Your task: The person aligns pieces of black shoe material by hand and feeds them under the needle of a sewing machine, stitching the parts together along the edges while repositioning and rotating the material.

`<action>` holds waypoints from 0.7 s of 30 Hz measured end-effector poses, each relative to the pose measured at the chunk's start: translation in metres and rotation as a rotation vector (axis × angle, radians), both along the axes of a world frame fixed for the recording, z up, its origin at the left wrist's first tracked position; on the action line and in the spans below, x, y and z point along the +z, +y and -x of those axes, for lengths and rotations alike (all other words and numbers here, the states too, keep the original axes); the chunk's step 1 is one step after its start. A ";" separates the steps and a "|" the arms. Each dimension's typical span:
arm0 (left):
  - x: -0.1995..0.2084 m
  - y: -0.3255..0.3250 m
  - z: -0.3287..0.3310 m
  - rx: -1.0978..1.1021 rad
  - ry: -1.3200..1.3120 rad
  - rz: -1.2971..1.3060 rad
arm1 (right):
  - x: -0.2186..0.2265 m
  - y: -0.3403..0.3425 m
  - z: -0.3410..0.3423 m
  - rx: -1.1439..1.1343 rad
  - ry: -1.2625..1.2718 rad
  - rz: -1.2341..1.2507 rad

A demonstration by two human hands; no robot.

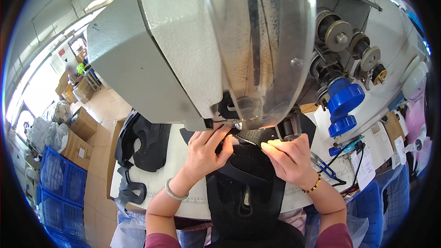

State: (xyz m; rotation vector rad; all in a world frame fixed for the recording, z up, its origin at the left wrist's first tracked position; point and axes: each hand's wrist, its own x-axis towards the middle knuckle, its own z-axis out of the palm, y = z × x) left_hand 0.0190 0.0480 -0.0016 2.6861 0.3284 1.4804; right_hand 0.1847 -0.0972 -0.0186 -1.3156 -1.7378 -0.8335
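A large pale grey sewing machine [179,32] fills the upper middle, its needle area above the work and partly hidden by the head. Beneath it lies a black fabric piece [250,158] with a mesh patch [257,136] and a pale line along the patch's lower edge. My left hand [202,152], a pale bangle at its wrist, pinches the work's edge just left of the needle area. On the other side my right hand [290,160], wearing a beaded bracelet, pinches the edge by the mesh between thumb and fingers. The black piece hangs over the table's front edge toward me.
Black cut pieces [149,144] are stacked on the white table [183,202] at left. Blue-handled scissors [325,169] lie right of my right hand, near a paper sheet [364,167]. Blue crates [62,174] and cardboard boxes [76,149] stand on the floor at left. A person is far off.
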 end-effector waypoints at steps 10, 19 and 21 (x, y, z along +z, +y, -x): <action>-0.001 -0.001 0.004 -0.049 -0.001 0.004 | 0.016 -0.019 0.053 -0.142 0.076 0.260; -0.012 -0.005 0.017 -0.276 -0.079 0.212 | -0.009 -0.002 0.047 -0.224 -0.077 0.276; -0.021 0.001 0.027 -0.511 -0.121 0.065 | 0.010 -0.004 0.037 -0.045 0.070 0.307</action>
